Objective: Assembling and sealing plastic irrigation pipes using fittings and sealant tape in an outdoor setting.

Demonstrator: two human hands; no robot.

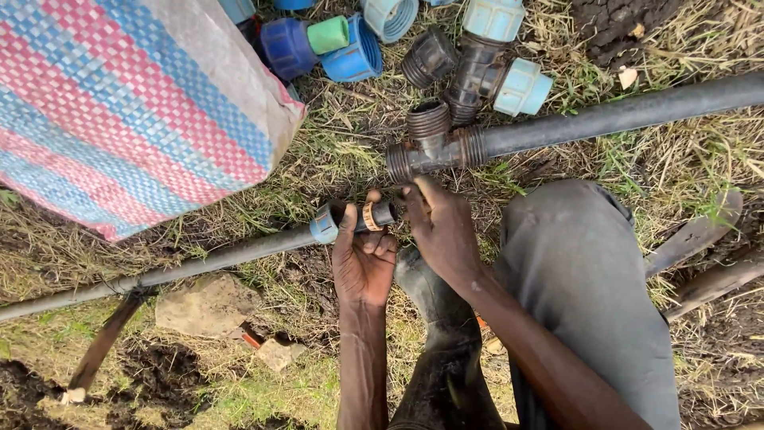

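A person crouches on the wet grass. Both hands meet at the end of a long black pipe [199,267]. This pipe lies on the ground and runs from the far left up to the hands, slanting a little.

The left hand [362,259] is wrapped around the pipe end from below, thumb up, holding it tight. A blue ring nut [323,223] sits on the pipe just left of that hand. The right hand [442,231] pinches the very tip of the pipe, where a small brown ring [368,216] goes around it. Both hands are closed on the pipe.

Just above the hands lies a black tee piece [426,147]. It is already on the end of a second black pipe [621,115], which runs off to the right. The open end of the tee points left, toward the held pipe. The two are near but not touching. The right hand is the closer one to the tee.

More pipe parts [477,56] with blue caps lie higher up, beside a striped woven sack [127,103].
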